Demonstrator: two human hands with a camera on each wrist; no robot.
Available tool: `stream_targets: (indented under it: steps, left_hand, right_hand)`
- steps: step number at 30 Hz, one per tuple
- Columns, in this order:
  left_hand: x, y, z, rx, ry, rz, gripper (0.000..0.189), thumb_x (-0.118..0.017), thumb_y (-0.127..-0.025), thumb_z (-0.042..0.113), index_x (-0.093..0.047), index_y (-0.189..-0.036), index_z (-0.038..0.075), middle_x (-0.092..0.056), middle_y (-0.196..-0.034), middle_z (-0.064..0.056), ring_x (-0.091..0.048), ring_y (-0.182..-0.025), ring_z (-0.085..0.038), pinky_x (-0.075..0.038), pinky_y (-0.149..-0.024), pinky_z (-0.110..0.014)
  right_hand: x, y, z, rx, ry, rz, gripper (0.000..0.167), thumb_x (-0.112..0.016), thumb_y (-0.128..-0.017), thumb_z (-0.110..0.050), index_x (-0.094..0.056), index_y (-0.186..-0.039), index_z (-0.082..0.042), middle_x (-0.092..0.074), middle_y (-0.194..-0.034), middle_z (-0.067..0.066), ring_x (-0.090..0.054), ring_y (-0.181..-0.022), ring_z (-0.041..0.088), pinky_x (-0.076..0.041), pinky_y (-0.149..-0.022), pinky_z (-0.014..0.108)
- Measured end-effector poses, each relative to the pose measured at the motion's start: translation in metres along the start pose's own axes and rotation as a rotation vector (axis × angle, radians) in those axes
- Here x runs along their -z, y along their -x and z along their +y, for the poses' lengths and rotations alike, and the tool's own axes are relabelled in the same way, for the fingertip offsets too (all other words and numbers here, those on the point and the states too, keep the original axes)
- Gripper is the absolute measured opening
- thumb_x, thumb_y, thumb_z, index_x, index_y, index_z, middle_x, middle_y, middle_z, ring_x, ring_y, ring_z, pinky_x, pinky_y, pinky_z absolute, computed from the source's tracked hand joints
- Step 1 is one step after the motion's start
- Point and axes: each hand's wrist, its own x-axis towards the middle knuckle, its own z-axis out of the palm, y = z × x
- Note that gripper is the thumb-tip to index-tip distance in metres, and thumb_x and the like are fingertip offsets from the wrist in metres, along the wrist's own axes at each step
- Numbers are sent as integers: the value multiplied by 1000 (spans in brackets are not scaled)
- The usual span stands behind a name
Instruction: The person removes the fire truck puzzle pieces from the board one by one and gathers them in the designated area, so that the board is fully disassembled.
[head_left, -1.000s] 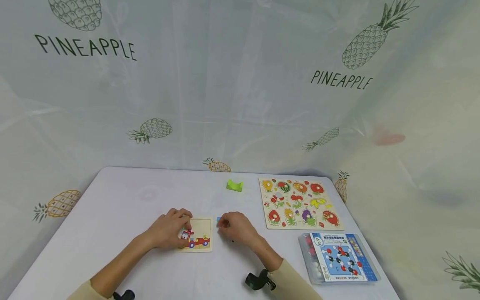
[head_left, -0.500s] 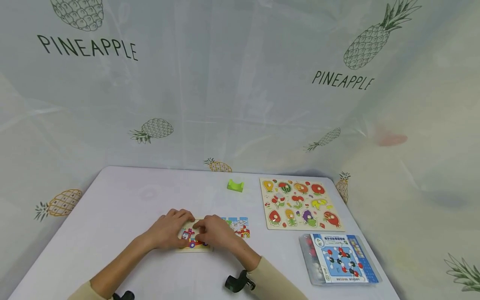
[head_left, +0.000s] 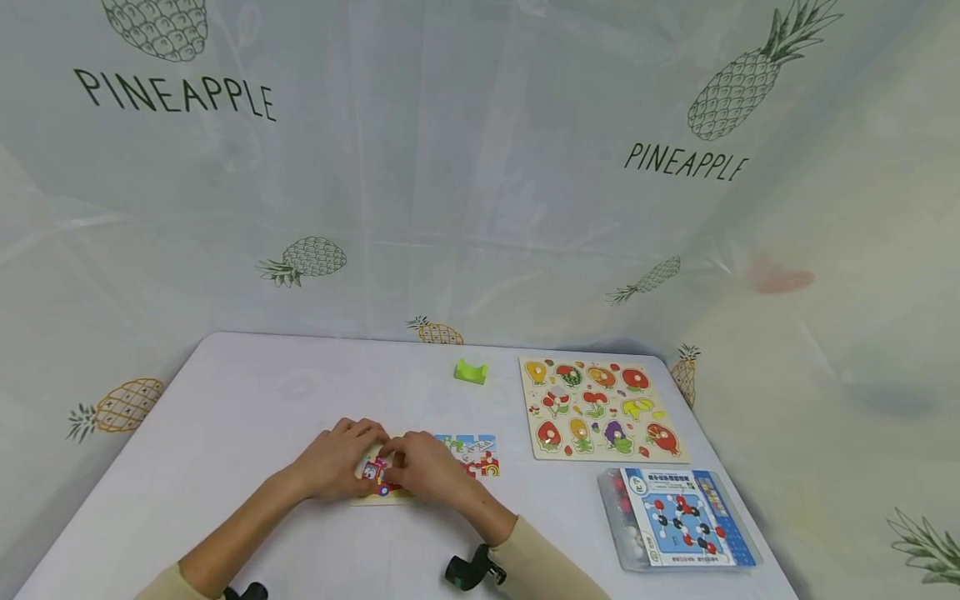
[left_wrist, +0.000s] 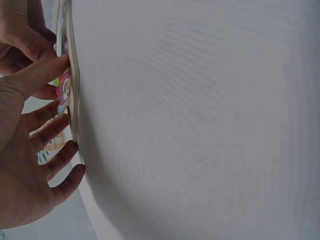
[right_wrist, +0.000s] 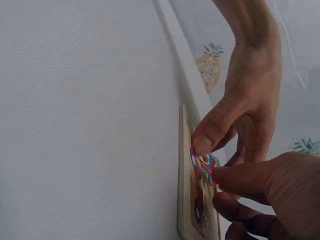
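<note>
A small square wooden puzzle board (head_left: pixel 375 502) with a red truck picture lies on the table. My left hand (head_left: pixel 337 462) holds its left side, thumb on the near part and fingers at the far edge. My right hand (head_left: pixel 427 467) is over the board's right half and hides much of the picture. In the right wrist view, its thumb and forefinger pinch a small colourful puzzle piece (right_wrist: pixel 212 172) standing tilted against the board. The left thumb presses the board close beside that piece. Flat blue-and-red jigsaw pieces (head_left: pixel 480 457) lie just right of the board, partly behind the right hand.
A bright green curved block (head_left: pixel 470 372) stands farther back. At the right lie a fruit puzzle board (head_left: pixel 600 455) and, nearer, a clear plastic box (head_left: pixel 686 517) with a molecule picture. A pineapple-printed curtain (head_left: pixel 480 208) hangs behind the white table (head_left: pixel 247 417).
My right hand has moved left from the blue jigsaw pieces onto the truck board, uncovering those pieces. It has shifted slightly farther left since half a second ago. My left hand stays put.
</note>
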Motion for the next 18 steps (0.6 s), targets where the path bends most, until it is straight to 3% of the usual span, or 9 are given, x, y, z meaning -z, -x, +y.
stream_targets:
  steps: [9,18]
  left_hand:
    - [0,0,0,-3,-6,2,56,-84,-76,37,-61,-125,23,-55,-132,3,-50,-121,-32,-47,-84,-57]
    - [0,0,1,8,-14,4,56,-84,-77,36,-62,-126,22,-55,-133,3,-50,-121,-32,-47,-83,-55]
  right_hand:
    - [-1,2,-2,-8,-125,57,8,-72,-90,-17,-70,-99,-18,-61,-77,-15,-51,-68,-2,-42,-63,16]
    - [-6,2,-5,-33,-154,69,5,-72,-93,-24,-67,-93,-23,-62,-80,-19,-51,-66,-4,-42,-60,16]
